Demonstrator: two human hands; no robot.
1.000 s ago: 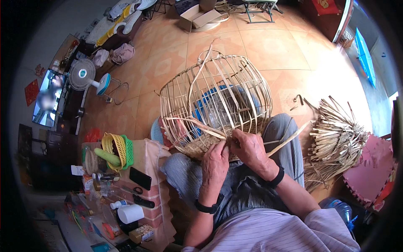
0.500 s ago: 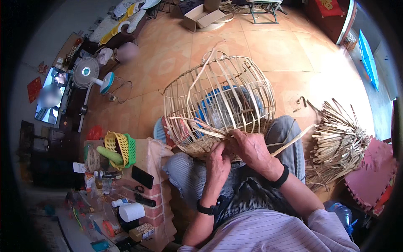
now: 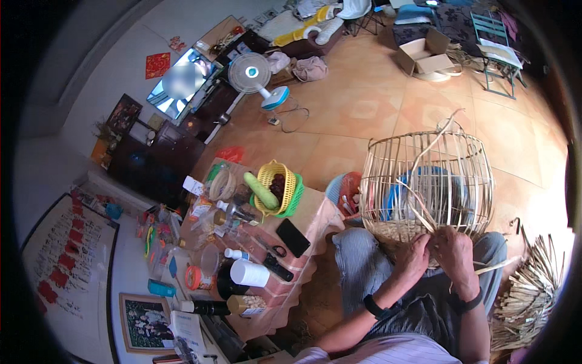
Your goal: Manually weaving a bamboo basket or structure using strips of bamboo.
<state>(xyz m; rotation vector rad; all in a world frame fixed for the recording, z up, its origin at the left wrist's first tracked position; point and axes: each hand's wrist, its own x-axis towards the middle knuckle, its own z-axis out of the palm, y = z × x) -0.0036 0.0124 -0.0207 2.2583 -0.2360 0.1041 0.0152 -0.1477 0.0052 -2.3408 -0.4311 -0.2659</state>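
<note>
1. I sit with an unfinished bamboo basket resting on my knees, on the right of the scene. Its open upright ribs stand away from me, with a band of tight weave at its near lower edge.
2. My left hand is at that woven edge, its fingers curled closed on thin bamboo strips that rise from the weave.
3. My right hand is just beside the left, almost touching it, its fingers also closed on the weave — a loose strip sticks out to the right from under it.
4. Each wrist wears a dark band.
5. A heap of cut bamboo strips lies on the tiled floor at my right, near my knee.
6. To my left stands a low brick-patterned table — on it a yellow basket holding a green gourd, a black phone, scissors and small bottles.
7. Far across the floor stand a fan and an open cardboard box.
</note>
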